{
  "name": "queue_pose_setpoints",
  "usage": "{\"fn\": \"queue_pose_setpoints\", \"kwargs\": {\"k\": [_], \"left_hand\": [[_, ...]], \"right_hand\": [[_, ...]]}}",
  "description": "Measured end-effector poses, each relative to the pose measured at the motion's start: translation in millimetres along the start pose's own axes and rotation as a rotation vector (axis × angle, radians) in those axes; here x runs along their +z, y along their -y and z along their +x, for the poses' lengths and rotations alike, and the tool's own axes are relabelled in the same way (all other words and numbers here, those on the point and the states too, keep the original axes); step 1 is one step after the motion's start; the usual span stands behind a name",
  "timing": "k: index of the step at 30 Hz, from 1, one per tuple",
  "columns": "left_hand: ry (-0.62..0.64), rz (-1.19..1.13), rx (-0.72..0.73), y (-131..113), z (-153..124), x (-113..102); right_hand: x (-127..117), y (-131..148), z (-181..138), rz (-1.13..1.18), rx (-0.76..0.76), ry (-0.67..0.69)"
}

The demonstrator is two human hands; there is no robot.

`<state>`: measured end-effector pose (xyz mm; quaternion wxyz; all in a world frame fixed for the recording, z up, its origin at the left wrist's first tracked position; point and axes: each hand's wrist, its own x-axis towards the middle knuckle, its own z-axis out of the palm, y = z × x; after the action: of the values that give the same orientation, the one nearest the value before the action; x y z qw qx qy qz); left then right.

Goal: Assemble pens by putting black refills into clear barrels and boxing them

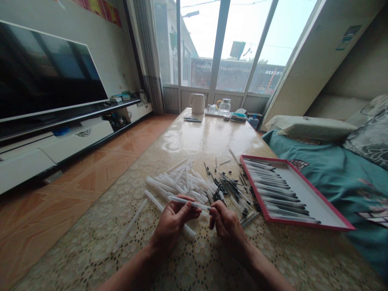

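My left hand [177,214] is closed around a translucent pen barrel [194,204], held nearly level above the table, with a dark line visible inside its left part. At the barrel's right end, the thumb and fingers of my right hand [226,222] are pinched together; whether a small part sits between them is hidden. Just beyond my hands lies a heap of white pen barrels [178,178]. To its right are scattered dark refills [230,186] and small black pen pieces [218,195]. A red-rimmed tray [321,198] on the right holds a row of pens [281,190] with dark ends.
A patterned cloth covers the long table [121,202]. At its far end stand a pale kettle [198,104], a glass jug [224,106] and a tissue pack [239,115]. Right of the table is a seat with a teal cover [333,161]; a television [48,72] is on the left.
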<state>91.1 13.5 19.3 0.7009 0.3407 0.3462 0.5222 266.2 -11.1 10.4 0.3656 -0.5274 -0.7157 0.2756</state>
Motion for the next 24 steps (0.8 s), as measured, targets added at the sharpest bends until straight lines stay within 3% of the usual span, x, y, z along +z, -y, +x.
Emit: {"fn": "queue_pose_setpoints", "kwargs": {"k": [9, 12, 16, 19, 22, 24], "left_hand": [[0.021, 0.026, -0.009, 0.9, 1.3, -4.3], [0.030, 0.088, 0.019, -0.5, 0.3, -2.4], [0.101, 0.339, 0.097, 2.5, -2.6, 1.0], [0.068, 0.497, 0.186, 6.1, -4.3, 1.0], [-0.031, 0.689, 0.354, 0.1, -10.0, 3.7], [-0.007, 0.905, 0.430, -10.2, -18.0, 9.2]], "right_hand": [[-1.7, -0.6, -0.7, -0.001, -0.037, 0.033], [-2.5, 3.1, -1.0, -0.075, -0.068, -0.031], [0.1, 6.1, 0.3, -0.131, -0.209, -0.036], [3.3, 0.9, 1.4, -0.172, -0.249, -0.031], [3.2, -7.8, 2.0, -0.178, -0.211, -0.184], [0.8, -12.1, 2.3, -0.166, -0.174, -0.276]]}}
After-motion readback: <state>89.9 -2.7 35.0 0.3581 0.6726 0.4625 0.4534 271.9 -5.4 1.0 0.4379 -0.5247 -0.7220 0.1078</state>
